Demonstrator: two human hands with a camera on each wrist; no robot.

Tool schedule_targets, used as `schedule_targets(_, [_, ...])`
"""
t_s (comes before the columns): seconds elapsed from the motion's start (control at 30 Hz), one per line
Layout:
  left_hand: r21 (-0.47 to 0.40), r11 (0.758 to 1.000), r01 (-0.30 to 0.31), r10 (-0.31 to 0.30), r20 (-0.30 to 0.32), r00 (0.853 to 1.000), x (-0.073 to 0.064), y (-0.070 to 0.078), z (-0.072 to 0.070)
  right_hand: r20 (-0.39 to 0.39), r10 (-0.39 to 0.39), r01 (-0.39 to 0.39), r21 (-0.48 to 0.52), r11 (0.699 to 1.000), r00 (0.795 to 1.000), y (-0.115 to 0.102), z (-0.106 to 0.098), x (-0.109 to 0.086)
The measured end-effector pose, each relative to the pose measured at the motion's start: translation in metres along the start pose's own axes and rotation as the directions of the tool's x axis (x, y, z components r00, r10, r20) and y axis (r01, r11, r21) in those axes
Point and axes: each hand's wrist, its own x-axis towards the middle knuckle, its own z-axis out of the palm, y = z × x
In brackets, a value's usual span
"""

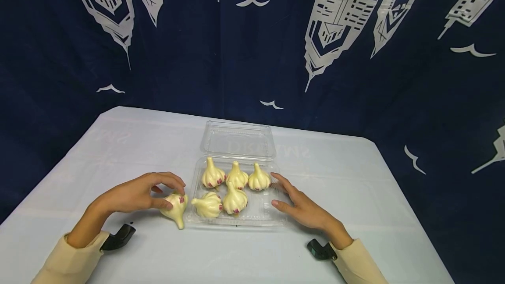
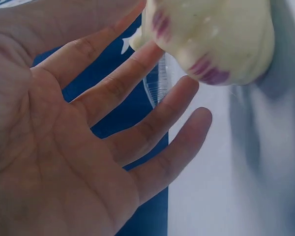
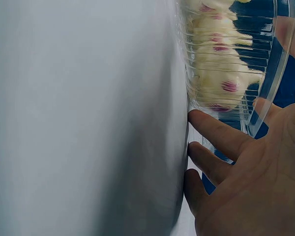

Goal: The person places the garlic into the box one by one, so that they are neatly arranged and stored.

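Observation:
My left hand [image 1: 136, 192] pinches a garlic bulb [image 1: 176, 209] between thumb and fingers, just left of a clear plastic clamshell container [image 1: 260, 218]. The bulb's stem points toward the front of the table. In the left wrist view this bulb [image 2: 221, 39] shows purple streaks, and the lower fingers stretch out below it. Several more garlic bulbs sit in the container: three in the back row, two in front, one of which, a bulb [image 1: 208, 205], lies on its side. My right hand [image 1: 301, 207] is at the container's right wall [image 3: 255, 108], fingers spread and loosely bent.
The container's lid [image 1: 238, 140] lies folded back behind it. A white cloth covers the table [image 1: 130, 152]. A dark blue curtain [image 1: 189, 56] with white building prints hangs behind. Each wrist carries a black camera, such as the one [image 1: 118, 237] on the left.

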Motion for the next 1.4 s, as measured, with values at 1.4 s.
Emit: schedule_targets(1.4, [-0.128, 0.991, 0.031, -0.027, 0.034, 0.999, -0.005, -0.013, -0.008, -0.01, -0.04, 0.04, -0.018, 0.999, 0.999, 0.003, 0.0, 0.0])
